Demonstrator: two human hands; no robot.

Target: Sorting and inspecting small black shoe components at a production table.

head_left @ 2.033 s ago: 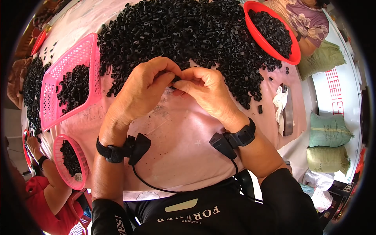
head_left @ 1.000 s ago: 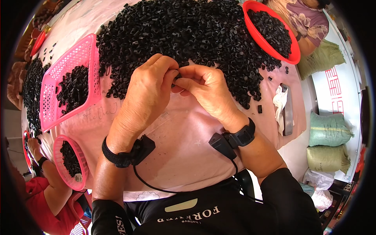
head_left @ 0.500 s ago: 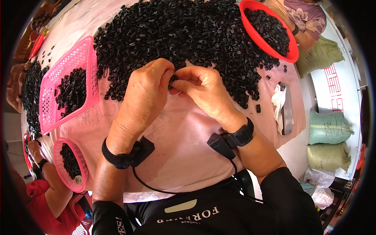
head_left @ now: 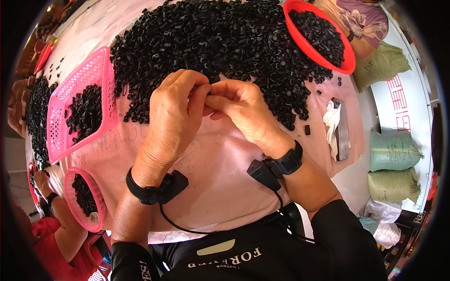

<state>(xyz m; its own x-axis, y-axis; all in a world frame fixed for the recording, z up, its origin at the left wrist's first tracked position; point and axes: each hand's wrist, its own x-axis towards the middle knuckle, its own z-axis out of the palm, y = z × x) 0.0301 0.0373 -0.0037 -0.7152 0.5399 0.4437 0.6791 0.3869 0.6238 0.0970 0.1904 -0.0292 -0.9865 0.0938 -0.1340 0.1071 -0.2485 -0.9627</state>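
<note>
My left hand [head_left: 176, 110] and my right hand [head_left: 243, 110] meet fingertip to fingertip over the pink table cloth [head_left: 220, 173], just below a big heap of small black plastic parts [head_left: 211, 42]. Both pinch one small black part [head_left: 209, 92] between thumbs and forefingers; most of it is hidden by the fingers. Each wrist wears a black band with a small black device and cable.
A pink rectangular basket [head_left: 101, 70] with black parts lies left of my hands. A red round bowl [head_left: 347, 68] of parts sits far right, a small pink basket [head_left: 96, 218] lower left. A knife and white rag [head_left: 338, 126] lie right. Other people sit at both sides; green sacks [head_left: 391, 152] right.
My hands stay joined on the small part, fingers shifting slightly. The view has tilted a little, so the heap and baskets sit slightly higher in the picture.
</note>
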